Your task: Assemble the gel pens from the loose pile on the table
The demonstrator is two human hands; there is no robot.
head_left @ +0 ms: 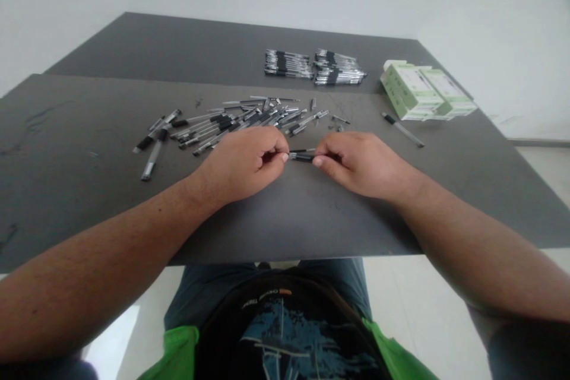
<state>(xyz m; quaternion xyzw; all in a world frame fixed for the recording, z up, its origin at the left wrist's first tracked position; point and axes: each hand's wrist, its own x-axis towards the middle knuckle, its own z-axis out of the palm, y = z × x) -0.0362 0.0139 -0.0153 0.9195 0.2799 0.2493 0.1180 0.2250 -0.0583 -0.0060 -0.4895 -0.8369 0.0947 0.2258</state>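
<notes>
My left hand point(244, 161) and my right hand point(358, 162) rest on the dark grey table point(89, 148), fingertips facing each other. Both are closed in a pinch on the same black and silver pen point(301, 156), which lies level between them. Just beyond my hands a loose heap of pens and pen parts point(231, 123) is spread over the table. Parts of the held pen are hidden inside my fingers.
Two neat rows of finished pens point(314, 66) lie at the back. Green and white boxes point(423, 92) stand at the back right, with a single pen point(403, 129) in front of them. The table's near edge runs just above my lap.
</notes>
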